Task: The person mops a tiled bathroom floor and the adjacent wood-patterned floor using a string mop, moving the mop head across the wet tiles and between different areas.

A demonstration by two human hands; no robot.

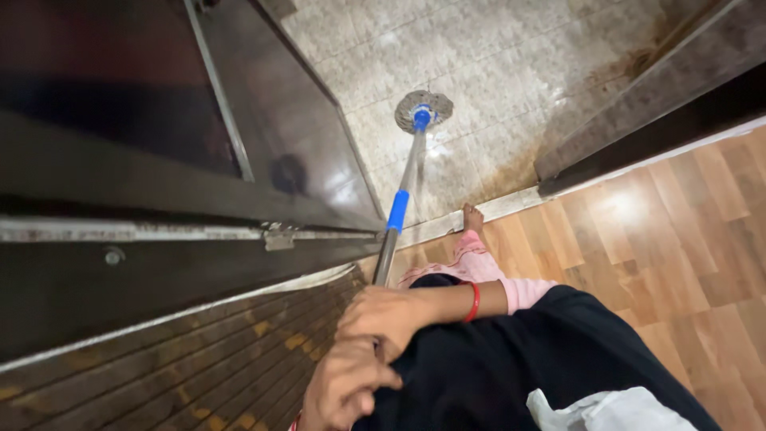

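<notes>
Both my hands grip a mop handle (388, 247), a grey metal pole with a blue sleeve. My right hand (383, 315), with a red bangle on its wrist, closes around the pole higher up. My left hand (343, 387) holds the pole's end just below it, near the frame's bottom edge. The pole slants away from me through a doorway. Its round grey mop head (423, 108), with a blue collar, rests on the wet, stained tile floor (511, 72) beyond the threshold.
A dark open door (287, 136) stands at the left, close beside the pole, with its metal hinge edge below. A dark door frame (638, 112) is at the upper right. My foot (472, 215) rests at the pale threshold, on the light wood-pattern floor (662, 239).
</notes>
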